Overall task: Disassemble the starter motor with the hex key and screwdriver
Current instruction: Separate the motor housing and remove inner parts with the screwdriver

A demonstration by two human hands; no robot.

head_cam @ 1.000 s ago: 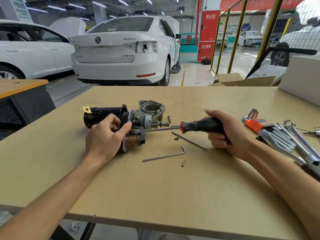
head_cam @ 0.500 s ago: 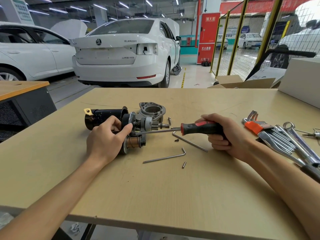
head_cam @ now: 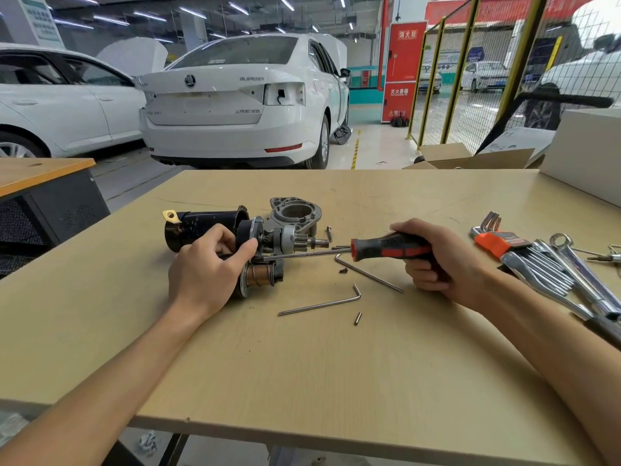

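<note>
Head view: the left hand (head_cam: 205, 270) is reaching in from seven o'clock, forearm stretching diagonally across the table (head_cam: 302, 381), and is curling its fingers over the starter motor (head_cam: 242, 250), with the thumb pressing against the motor's round flange. The motor is lying on its side a little left of the table's centre, its black cylindrical body pointing toward nine o'clock and its gear end toward three o'clock; a copper-coloured coil is showing just below the thumb. A grey cast housing (head_cam: 295, 213) is sitting just behind the motor at twelve o'clock.

The right hand (head_cam: 437, 260) is coming in from four o'clock, forearm resting low over the table, and its fingers are wrapping tightly round the red-and-black handle of the screwdriver (head_cam: 386, 248). The shaft is running level toward nine o'clock, its tip meeting the motor beside the left thumb.

Two hex keys (head_cam: 322, 304) are lying on the table at six o'clock from the screwdriver, between the hands. A set of hex keys in an orange holder (head_cam: 500, 242) and several wrenches (head_cam: 588, 290) are lying at three o'clock.
</note>
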